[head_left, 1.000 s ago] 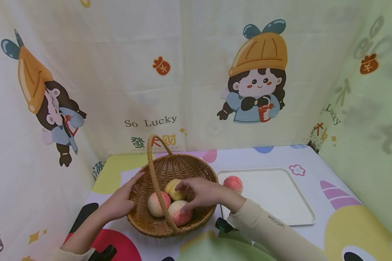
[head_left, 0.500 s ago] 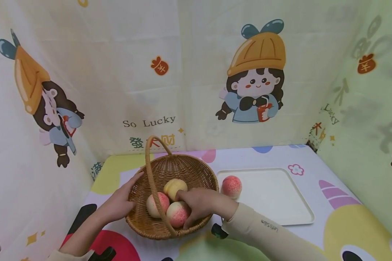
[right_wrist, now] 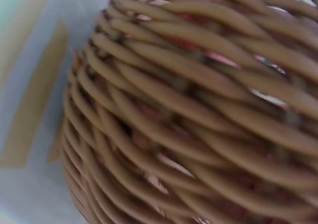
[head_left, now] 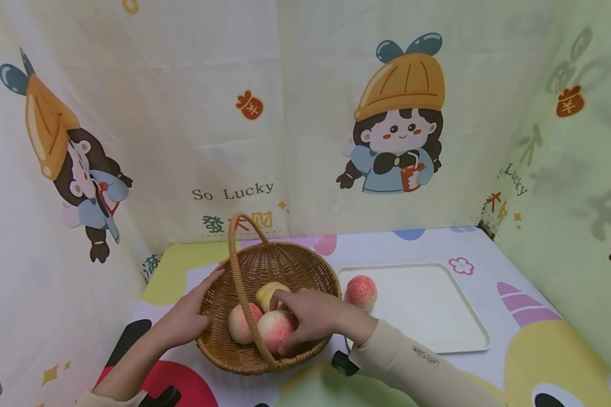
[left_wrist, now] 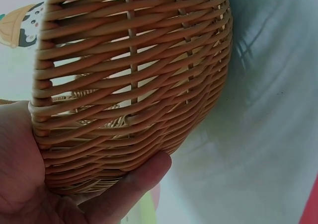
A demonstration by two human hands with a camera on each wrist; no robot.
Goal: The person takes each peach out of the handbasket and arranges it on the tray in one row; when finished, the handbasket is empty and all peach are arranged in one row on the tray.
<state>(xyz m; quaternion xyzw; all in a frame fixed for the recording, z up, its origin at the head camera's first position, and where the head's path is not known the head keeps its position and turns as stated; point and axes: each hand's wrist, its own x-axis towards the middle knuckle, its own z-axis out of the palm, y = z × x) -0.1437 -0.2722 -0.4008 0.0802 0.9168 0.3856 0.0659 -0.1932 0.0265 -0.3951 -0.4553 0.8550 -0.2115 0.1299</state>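
Observation:
A brown wicker basket (head_left: 305, 265) with an arched handle holds two pink-and-cream peaches and a yellow peach (head_left: 271, 294). My left hand (head_left: 180, 319) grips the basket's left rim; in the left wrist view a finger (left_wrist: 131, 189) lies along the outside of the weave. Reaching over the right rim, my right hand (head_left: 313, 314) holds the near peach (head_left: 274, 330) between thumb and fingers. The other pink peach (head_left: 241, 323) rests left of it, partly behind the handle. Only the basket's woven wall (right_wrist: 189, 114) fills the right wrist view, so that hand is hidden there.
To the right of the basket lies a white rectangular tray (head_left: 427, 311), with one pink peach (head_left: 362, 292) at its left end. A patterned cloth covers the table (head_left: 494, 299). Printed curtains (head_left: 305, 135) stand behind and on both sides.
My right hand moved down onto the near peach, then closed around it and raised it slightly. My left hand has stayed at the basket's rim.

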